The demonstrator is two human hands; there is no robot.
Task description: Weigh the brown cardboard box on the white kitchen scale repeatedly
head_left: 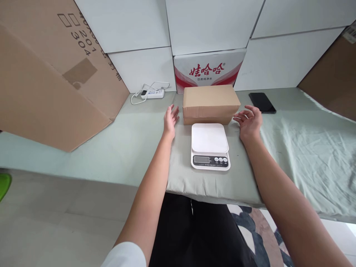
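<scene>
A closed brown cardboard box [211,100] lies on the cloth-covered table, just behind a white digital kitchen scale [210,139]. The scale's flat platform has nothing on it, and its display looks blank. To the left of the box, my left hand [170,120] is open, fingers apart, with a small gap to the cardboard. My right hand [249,122] is open as well, palm turned toward the box, its fingertips close to the right end. Whether those fingertips touch it, I cannot tell. Neither hand holds anything.
A black phone [261,102] lies behind my right hand. A white power strip with a cable [152,93] sits at the back left. Large cardboard boxes [55,81] flank both sides. A white carton with red lettering [208,70] stands against the white panels behind.
</scene>
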